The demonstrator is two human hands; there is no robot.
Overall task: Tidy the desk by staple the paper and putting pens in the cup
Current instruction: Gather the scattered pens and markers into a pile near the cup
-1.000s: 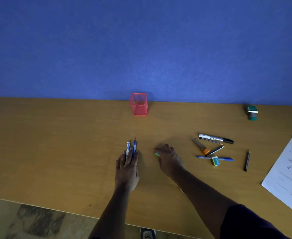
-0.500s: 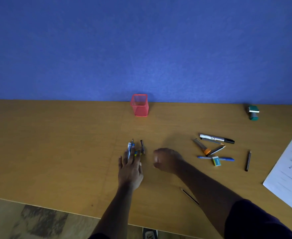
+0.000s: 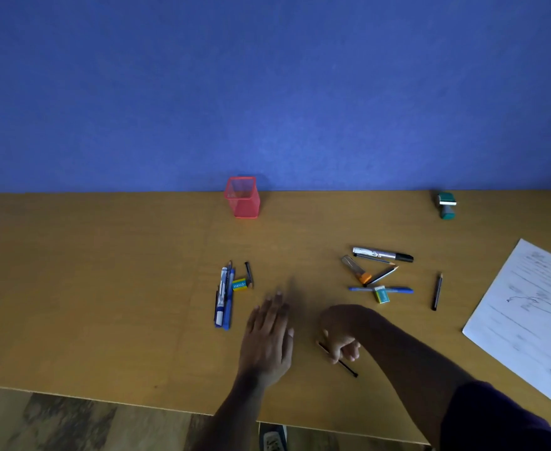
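Note:
A red mesh cup (image 3: pixel 242 198) stands at the back of the wooden desk (image 3: pixel 105 288), against the blue wall. A bundle of blue and white pens (image 3: pixel 224 297) lies in front of it, with a yellow-blue eraser (image 3: pixel 239 284) and a short black pen (image 3: pixel 248 275) beside it. My left hand (image 3: pixel 267 340) lies flat and open, just right of the bundle and not touching it. My right hand (image 3: pixel 342 336) is curled down over a thin black pencil (image 3: pixel 349 369) near the front edge. A green stapler (image 3: pixel 446 205) sits far right; the white paper (image 3: pixel 528 320) lies at the right edge.
Right of centre lie a silver-black marker (image 3: pixel 381 254), an orange-tipped tool (image 3: pixel 355 273), a grey pencil (image 3: pixel 383 275), a blue pen (image 3: pixel 394 290), a second eraser (image 3: pixel 382 295) and a dark pencil (image 3: pixel 436 291). The desk's front edge runs just below my wrists.
My left hand has come off the pen bundle and slid right and back. My right hand has pulled back toward the front edge and closed over the thin black pencil.

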